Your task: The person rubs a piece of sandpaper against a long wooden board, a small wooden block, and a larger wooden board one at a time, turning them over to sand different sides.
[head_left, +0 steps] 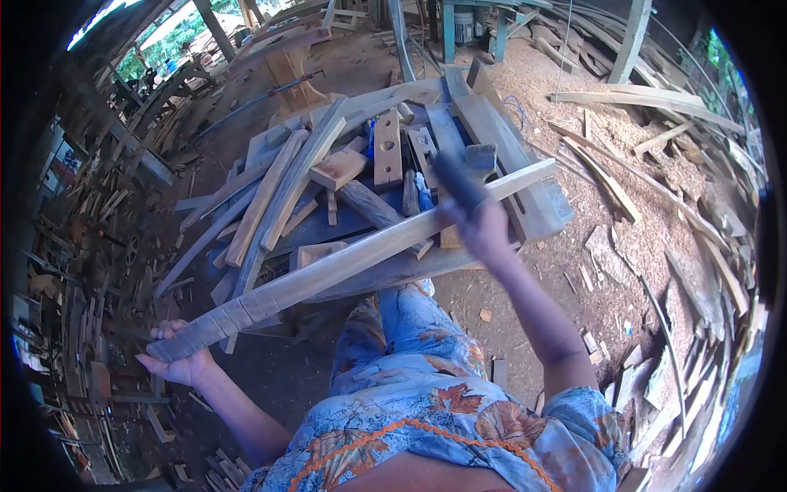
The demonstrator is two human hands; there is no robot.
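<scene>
While a workbench (385, 280) heaped with loose boards (270, 197) spreads out on the far side of my legs, a long wooden slat (344, 263) crosses in front of me, over the bench's near side. Its long axis slants from near left to far right: one end sits in my left hand, out past the bench's left side, and the other points toward the thick planks (500, 135) at the bench's right. It looks gently bowed, though I can't tell how much of that is the lens, nor whether the bench bears any of its weight.

I judge it stiff and moderately light, awkward more for its length than its heft, and unlikely to slip, as dry wood grips well. Short cross lines (232, 315) mark its left stretch; if they are cuts, the slat may be weaker there, so I'd take hold at the very end, or on the plain middle, and keep bending strain off them.

My hands are well apart. The right hand (489, 235), blurred, seems wrapped around a dark tool (457, 182) over the slat's right part; whether it touches the wood, I can't tell. The left hand (190, 368) clasps the near-left tip from beneath, thumb on the near side, fingertips (170, 329) showing beyond the far edge.
</scene>
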